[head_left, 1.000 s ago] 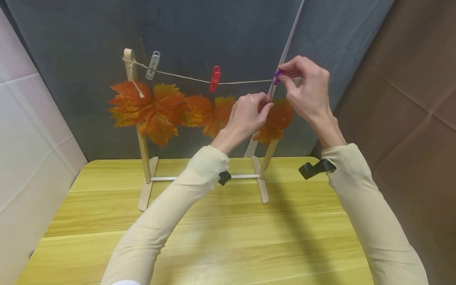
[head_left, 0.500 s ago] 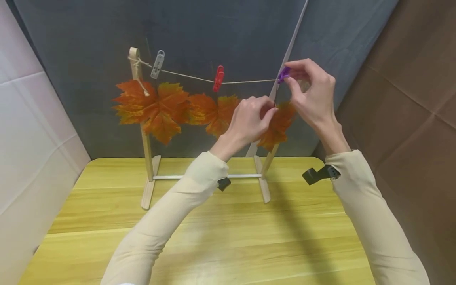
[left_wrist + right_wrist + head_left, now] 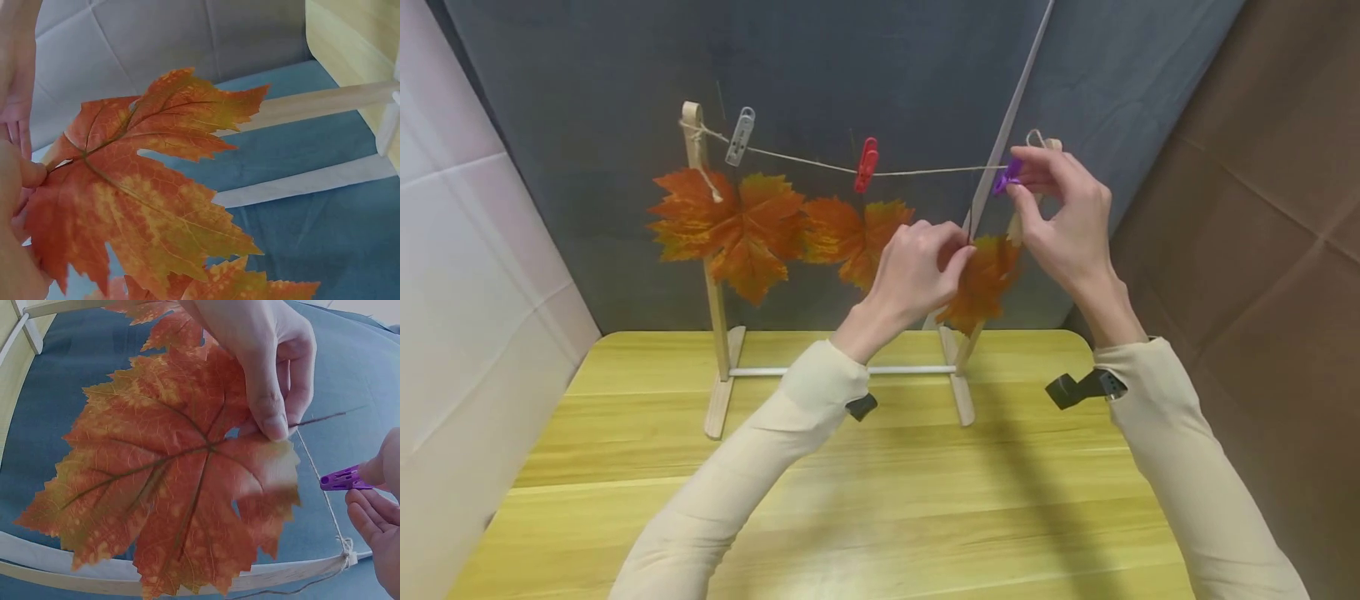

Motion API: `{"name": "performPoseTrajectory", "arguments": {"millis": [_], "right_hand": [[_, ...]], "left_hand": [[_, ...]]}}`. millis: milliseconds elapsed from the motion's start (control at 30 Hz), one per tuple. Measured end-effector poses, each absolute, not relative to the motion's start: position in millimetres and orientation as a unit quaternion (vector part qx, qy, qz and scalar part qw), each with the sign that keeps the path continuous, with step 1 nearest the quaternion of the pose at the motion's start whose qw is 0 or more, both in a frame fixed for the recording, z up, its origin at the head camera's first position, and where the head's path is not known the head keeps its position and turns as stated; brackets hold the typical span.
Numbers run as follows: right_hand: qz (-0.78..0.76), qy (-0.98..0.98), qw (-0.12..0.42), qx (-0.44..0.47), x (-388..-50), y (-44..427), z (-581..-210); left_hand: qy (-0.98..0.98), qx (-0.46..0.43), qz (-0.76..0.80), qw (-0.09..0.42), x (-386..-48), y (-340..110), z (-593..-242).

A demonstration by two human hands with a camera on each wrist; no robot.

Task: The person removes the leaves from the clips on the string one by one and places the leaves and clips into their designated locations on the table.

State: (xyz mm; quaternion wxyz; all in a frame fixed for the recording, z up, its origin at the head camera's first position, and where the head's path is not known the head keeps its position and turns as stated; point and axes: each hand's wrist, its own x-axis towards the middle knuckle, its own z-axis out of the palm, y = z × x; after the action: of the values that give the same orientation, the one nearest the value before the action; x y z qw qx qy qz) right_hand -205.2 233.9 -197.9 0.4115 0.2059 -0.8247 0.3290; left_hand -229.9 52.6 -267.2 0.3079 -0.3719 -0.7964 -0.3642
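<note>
My left hand (image 3: 917, 271) pinches the thin dark stem of an orange artificial maple leaf (image 3: 981, 283), which hangs below the fingers. In the right wrist view the leaf (image 3: 169, 456) shows its veined face, and the stem (image 3: 322, 419) sticks out past the thumb. My right hand (image 3: 1067, 217) pinches a purple clothespin (image 3: 1006, 177) between thumb and fingers at the string's right end. The clothespin's tip (image 3: 326, 482) meets the string (image 3: 312, 453); whether it is clamped there I cannot tell. Stem and clothespin are apart.
A grey clothespin (image 3: 741, 136) and a red clothespin (image 3: 867, 165) sit on the string, with a maple leaf (image 3: 730, 225) and another leaf (image 3: 853, 237) hanging below them. The wooden stand (image 3: 718, 333) holds the string above a wooden table (image 3: 880, 500).
My left hand has lowered the leaf, drawing its stem down and away from the clothespin. The right hand with the purple clothespin has shifted slightly right and down. The view has drifted a little.
</note>
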Motion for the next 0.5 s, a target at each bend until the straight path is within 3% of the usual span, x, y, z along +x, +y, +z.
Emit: {"name": "performPoseTrajectory", "arguments": {"millis": [500], "right_hand": [[0.402, -0.831, 0.344, 0.169, -188, 238, -214]], "left_hand": [[-0.802, -0.356, -0.351, 0.326, -211, 35, -286]]}}
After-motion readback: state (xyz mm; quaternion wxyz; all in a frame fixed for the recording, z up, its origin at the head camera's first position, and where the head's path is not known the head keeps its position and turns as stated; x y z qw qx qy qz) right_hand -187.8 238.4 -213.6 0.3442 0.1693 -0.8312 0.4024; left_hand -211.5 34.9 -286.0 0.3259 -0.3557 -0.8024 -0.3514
